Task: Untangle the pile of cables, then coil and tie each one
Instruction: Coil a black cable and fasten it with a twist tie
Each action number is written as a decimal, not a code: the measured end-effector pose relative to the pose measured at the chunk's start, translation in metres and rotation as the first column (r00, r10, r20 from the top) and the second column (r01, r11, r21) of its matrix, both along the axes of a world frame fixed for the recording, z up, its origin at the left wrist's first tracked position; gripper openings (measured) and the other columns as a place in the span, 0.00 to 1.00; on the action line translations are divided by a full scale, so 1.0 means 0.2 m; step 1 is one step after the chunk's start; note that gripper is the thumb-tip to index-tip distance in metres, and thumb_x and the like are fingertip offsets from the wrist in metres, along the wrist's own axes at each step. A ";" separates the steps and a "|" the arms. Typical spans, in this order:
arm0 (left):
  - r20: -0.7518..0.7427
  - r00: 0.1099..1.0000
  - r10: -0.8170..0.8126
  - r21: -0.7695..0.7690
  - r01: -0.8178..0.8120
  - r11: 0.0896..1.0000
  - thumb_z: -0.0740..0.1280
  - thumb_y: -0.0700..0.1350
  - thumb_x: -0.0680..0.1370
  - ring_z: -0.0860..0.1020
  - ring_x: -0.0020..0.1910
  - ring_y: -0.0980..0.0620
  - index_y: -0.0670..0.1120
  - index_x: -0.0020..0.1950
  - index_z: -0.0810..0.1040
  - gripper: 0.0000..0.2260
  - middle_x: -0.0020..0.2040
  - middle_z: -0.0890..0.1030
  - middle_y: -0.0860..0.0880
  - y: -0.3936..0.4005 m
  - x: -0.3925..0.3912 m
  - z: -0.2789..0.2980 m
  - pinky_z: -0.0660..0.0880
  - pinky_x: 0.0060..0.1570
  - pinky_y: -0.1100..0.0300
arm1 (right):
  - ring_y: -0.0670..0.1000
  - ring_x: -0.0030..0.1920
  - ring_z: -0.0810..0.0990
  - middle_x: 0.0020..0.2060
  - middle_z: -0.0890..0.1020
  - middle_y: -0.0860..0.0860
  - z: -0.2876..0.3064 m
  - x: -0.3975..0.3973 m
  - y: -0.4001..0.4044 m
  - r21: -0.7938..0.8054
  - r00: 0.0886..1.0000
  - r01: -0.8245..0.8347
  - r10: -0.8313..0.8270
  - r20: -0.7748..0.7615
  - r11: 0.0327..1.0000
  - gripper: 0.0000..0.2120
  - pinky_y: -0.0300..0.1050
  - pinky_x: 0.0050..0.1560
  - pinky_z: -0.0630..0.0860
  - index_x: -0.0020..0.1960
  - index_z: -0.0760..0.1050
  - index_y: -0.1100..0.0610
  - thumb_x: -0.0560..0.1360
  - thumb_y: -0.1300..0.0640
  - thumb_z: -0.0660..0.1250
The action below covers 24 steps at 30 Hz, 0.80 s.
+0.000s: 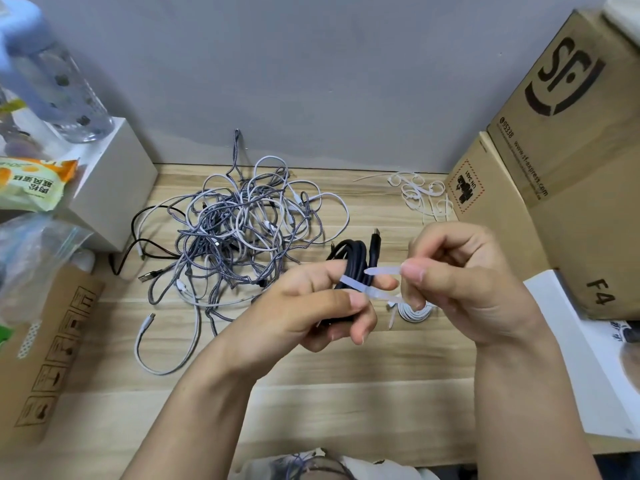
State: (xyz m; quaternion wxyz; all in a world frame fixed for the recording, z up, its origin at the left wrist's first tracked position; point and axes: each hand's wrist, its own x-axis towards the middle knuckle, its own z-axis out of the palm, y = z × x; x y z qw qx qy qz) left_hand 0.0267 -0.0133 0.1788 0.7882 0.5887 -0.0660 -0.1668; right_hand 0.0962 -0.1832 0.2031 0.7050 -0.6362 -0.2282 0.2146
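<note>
A tangled pile of grey braided, white and black cables [242,230] lies on the wooden table [311,393] at centre left. My left hand [311,306] grips a coiled black cable [356,258] held above the table. A translucent white cable tie [374,292] wraps around that coil. My right hand [460,282] pinches the tie's free end [384,270] between thumb and fingers. Under my right hand a small coiled white cable [415,311] lies on the table.
Loose white cable ties [419,192] lie at the back right. Cardboard boxes [561,161] stand on the right, a white box [595,358] at the right edge. On the left are a white box [110,188], a water bottle [59,81], a snack packet [31,185] and a cardboard box [45,351].
</note>
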 end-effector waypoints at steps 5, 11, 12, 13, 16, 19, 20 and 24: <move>-0.002 1.000 -0.028 -0.020 0.028 0.999 0.63 0.45 0.68 0.62 0.24 0.57 0.39 0.44 0.74 0.10 0.27 0.74 0.51 0.01 0.00 -0.01 0.55 0.22 0.69 | 0.48 0.18 0.69 0.20 0.75 0.54 0.00 0.01 0.00 -0.062 1.000 -0.021 0.022 0.019 0.998 0.05 0.30 0.23 0.61 0.25 0.76 0.51 0.56 0.55 0.72; 0.003 0.999 -0.050 -0.009 0.050 0.999 0.63 0.42 0.66 0.62 0.24 0.57 0.42 0.44 0.72 0.08 0.28 0.73 0.51 0.02 -0.01 0.00 0.55 0.22 0.70 | 0.45 0.19 0.69 0.20 0.75 0.58 -0.01 0.03 0.01 -0.152 0.998 -0.051 0.058 0.040 0.987 0.06 0.35 0.23 0.62 0.25 0.76 0.52 0.56 0.53 0.73; 0.002 0.999 -0.055 -0.001 0.055 0.999 0.63 0.42 0.66 0.62 0.25 0.56 0.44 0.43 0.73 0.08 0.29 0.74 0.51 0.02 -0.01 0.01 0.55 0.22 0.70 | 0.46 0.19 0.69 0.20 0.75 0.60 -0.01 0.03 0.01 -0.157 0.998 -0.058 0.063 0.031 0.986 0.06 0.36 0.24 0.62 0.25 0.76 0.52 0.56 0.53 0.73; 0.000 0.998 -0.057 0.009 0.057 0.998 0.63 0.42 0.66 0.62 0.25 0.56 0.45 0.43 0.73 0.07 0.29 0.74 0.51 0.02 -0.01 0.01 0.56 0.22 0.70 | 0.46 0.19 0.69 0.21 0.74 0.60 -0.01 0.03 0.01 -0.160 0.997 -0.067 0.071 0.019 0.985 0.06 0.36 0.24 0.62 0.25 0.77 0.53 0.56 0.53 0.73; -0.015 0.998 -0.058 0.065 0.059 0.996 0.63 0.37 0.67 0.62 0.24 0.56 0.45 0.41 0.72 0.06 0.28 0.74 0.51 0.02 -0.01 0.02 0.55 0.22 0.69 | 0.46 0.19 0.69 0.21 0.74 0.59 -0.02 0.04 0.01 -0.161 0.995 -0.104 0.101 -0.028 0.982 0.06 0.36 0.25 0.63 0.25 0.76 0.54 0.55 0.54 0.73; -0.021 0.997 -0.071 0.124 0.073 0.990 0.60 0.36 0.69 0.62 0.24 0.57 0.44 0.41 0.71 0.05 0.28 0.74 0.51 0.02 -0.02 0.02 0.56 0.22 0.69 | 0.45 0.19 0.69 0.20 0.73 0.54 -0.03 0.04 0.02 -0.207 0.986 -0.162 0.154 -0.056 0.965 0.07 0.34 0.24 0.63 0.25 0.77 0.55 0.56 0.60 0.76; -0.023 0.997 -0.080 0.136 0.082 0.987 0.60 0.36 0.69 0.62 0.24 0.57 0.43 0.42 0.70 0.04 0.28 0.74 0.51 0.02 -0.02 0.02 0.56 0.22 0.69 | 0.44 0.19 0.69 0.20 0.73 0.51 -0.03 0.04 0.03 -0.220 0.984 -0.176 0.166 -0.061 0.959 0.08 0.33 0.24 0.64 0.26 0.77 0.55 0.57 0.62 0.75; -0.044 0.997 -0.062 0.094 0.066 0.993 0.60 0.36 0.71 0.62 0.24 0.57 0.42 0.43 0.69 0.03 0.30 0.77 0.50 0.03 -0.02 0.02 0.56 0.22 0.69 | 0.43 0.22 0.70 0.20 0.74 0.49 -0.04 0.01 0.06 -0.185 0.992 -0.130 0.126 -0.030 0.974 0.07 0.33 0.25 0.67 0.27 0.78 0.54 0.62 0.62 0.71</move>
